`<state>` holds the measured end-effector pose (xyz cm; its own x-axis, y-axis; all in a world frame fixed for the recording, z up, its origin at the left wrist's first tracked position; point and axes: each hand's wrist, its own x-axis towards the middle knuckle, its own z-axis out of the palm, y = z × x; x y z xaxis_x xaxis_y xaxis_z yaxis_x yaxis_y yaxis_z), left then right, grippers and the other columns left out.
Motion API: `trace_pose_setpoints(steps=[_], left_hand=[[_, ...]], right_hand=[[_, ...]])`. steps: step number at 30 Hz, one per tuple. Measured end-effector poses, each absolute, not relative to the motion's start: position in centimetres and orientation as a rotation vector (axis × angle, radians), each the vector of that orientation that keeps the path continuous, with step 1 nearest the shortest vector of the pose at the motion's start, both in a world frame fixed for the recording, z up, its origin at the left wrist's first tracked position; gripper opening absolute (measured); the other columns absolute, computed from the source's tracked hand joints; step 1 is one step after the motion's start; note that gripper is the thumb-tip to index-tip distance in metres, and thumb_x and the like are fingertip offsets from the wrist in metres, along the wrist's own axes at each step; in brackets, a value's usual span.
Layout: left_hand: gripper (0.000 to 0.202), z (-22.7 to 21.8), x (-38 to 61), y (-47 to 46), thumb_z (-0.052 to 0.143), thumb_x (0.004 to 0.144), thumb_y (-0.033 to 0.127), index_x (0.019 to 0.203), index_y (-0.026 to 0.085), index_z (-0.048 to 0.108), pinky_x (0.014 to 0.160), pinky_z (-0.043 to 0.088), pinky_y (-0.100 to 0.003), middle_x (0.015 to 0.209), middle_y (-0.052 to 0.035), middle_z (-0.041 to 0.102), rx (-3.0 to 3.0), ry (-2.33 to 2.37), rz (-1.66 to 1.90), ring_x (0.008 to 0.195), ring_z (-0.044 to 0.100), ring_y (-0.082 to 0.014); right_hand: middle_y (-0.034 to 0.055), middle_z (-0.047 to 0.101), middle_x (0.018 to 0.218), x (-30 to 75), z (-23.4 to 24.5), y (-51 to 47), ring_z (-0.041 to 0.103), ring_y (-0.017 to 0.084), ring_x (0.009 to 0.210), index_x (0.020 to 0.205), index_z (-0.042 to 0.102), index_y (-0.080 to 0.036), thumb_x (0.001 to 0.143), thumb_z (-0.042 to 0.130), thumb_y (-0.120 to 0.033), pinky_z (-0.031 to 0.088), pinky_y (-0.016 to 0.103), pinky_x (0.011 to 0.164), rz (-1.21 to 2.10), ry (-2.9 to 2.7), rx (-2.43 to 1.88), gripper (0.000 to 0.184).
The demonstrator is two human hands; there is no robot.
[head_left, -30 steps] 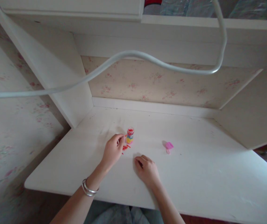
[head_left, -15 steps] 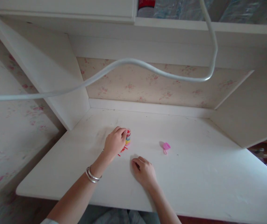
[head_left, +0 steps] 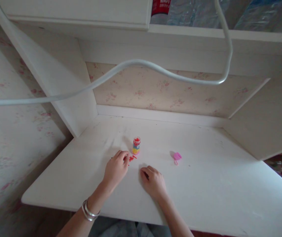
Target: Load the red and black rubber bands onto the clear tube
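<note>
A small clear jar (head_left: pixel 136 145) stands upright and uncapped on the white desk, with red pieces inside and a multicoloured label. Just in front of it lies a little pile of thin red sticks (head_left: pixel 132 158). My left hand (head_left: pixel 117 166), silver bangles at its wrist, is at the left edge of that pile, fingers bent together; what they pinch, if anything, is hidden. My right hand (head_left: pixel 153 181) rests on the desk as a loose fist, nearer to me than the jar, with nothing visible in it. Farther right sits a pink cap with a loop (head_left: pixel 177 156).
A white cable (head_left: pixel 141 62) crosses the view above the desk (head_left: pixel 217 187). White side panels and a floral back wall (head_left: pixel 141 90) enclose the desk. Overhead, a shelf holds plastic bottles (head_left: pixel 182 13).
My left hand has moved from the jar's mouth down toward me to the red sticks, leaving the jar in full view. My right hand stays put. The camera view has shifted slightly.
</note>
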<state>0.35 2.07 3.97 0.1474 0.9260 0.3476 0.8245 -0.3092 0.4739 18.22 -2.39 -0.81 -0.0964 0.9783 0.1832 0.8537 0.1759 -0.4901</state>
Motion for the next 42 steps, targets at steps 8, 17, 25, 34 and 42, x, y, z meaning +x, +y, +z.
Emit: trace_pose_setpoints(steps=[8, 17, 25, 34, 42], left_hand=[[0.027, 0.4, -0.3, -0.8, 0.05, 0.084, 0.047, 0.093, 0.022, 0.058, 0.055, 0.042, -0.027, 0.092, -0.0041, 0.068, 2.2, 2.125, 0.458, 0.066, 0.065, -0.0192], [0.029, 0.2, 0.6, -0.3, 0.041, 0.09, 0.039, 0.095, 0.02, 0.062, 0.052, 0.04, -0.024, 0.086, -0.0071, 0.064, 2.26, 2.169, 0.448, 0.065, 0.064, -0.0166], [0.027, 0.0, 1.3, 0.0, 0.033, 0.092, 0.023, 0.102, 0.022, 0.059, 0.051, 0.042, -0.025, 0.095, -0.0065, 0.063, 2.3, 2.091, 0.416, 0.069, 0.064, -0.0173], [0.026, 0.3, 0.0, -1.6, 0.032, 0.094, 0.022, 0.099, 0.024, 0.057, 0.049, 0.041, -0.024, 0.094, -0.0049, 0.062, 2.318, 2.096, 0.455, 0.069, 0.064, -0.0151], [0.028, -1.2, -0.9, -4.4, 0.03, 0.096, 0.028, 0.1, 0.027, 0.058, 0.051, 0.041, -0.023, 0.097, -0.0018, 0.062, 2.332, 1.983, 0.518, 0.069, 0.064, -0.0121]], right_hand=[[0.0045, 0.065, 0.095, 15.2, 0.1, 0.1, 0.059, 0.019, 0.088, 0.106, 0.064, -0.027, 0.086, 0.05, -0.028, 0.034, 0.029, 0.077, 0.223, -1.944, -1.874, 0.024], [0.0033, 0.063, 0.087, 14.1, -0.5, 2.0, 0.058, 0.014, 0.079, 0.091, 0.068, -0.024, 0.094, 0.042, -0.029, 0.032, 0.026, 0.072, 0.198, -1.92, -1.891, 0.027], [0.0043, 0.062, 0.082, 15.0, -1.4, 1.4, 0.057, 0.013, 0.074, 0.087, 0.067, -0.021, 0.097, 0.033, -0.035, 0.036, 0.024, 0.069, 0.253, -1.761, -1.765, 0.038], [0.004, 0.059, 0.08, 16.0, 1.4, 1.5, 0.053, 0.012, 0.067, 0.09, 0.067, -0.019, 0.093, 0.04, -0.043, 0.041, 0.023, 0.063, 0.311, -1.438, -1.457, 0.037], [0.0039, 0.06, 0.081, 17.3, 6.7, 4.8, 0.055, 0.013, 0.07, 0.09, 0.068, -0.02, 0.092, 0.041, -0.038, 0.042, 0.024, 0.066, 0.153, -1.652, -1.408, 0.033]])
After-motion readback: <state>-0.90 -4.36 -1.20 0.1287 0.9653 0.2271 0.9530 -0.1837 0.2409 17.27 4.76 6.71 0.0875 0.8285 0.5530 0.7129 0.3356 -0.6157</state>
